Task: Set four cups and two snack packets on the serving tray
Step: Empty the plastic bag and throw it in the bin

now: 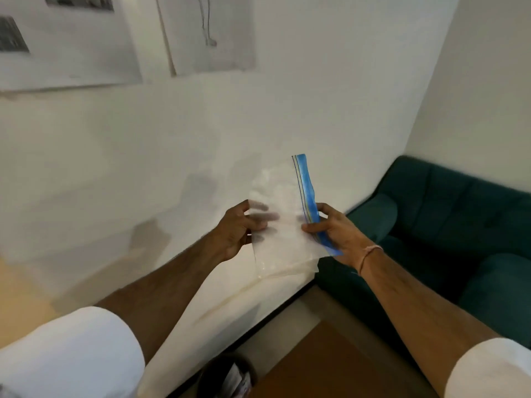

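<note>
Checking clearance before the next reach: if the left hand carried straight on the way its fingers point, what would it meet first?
The left hand points right, its fingers behind the clear zip bag, so it would likely meet the right hand holding the bag's blue zip edge. Depth is unclear; it might pass behind.

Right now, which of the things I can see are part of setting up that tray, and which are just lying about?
Part of the job:
- clear zip bag, blue strip at its top, held by the left hand and right hand

Just lying about:
- green sofa
- papers on the wall
- dark bin

No tray or cups in view.
</note>
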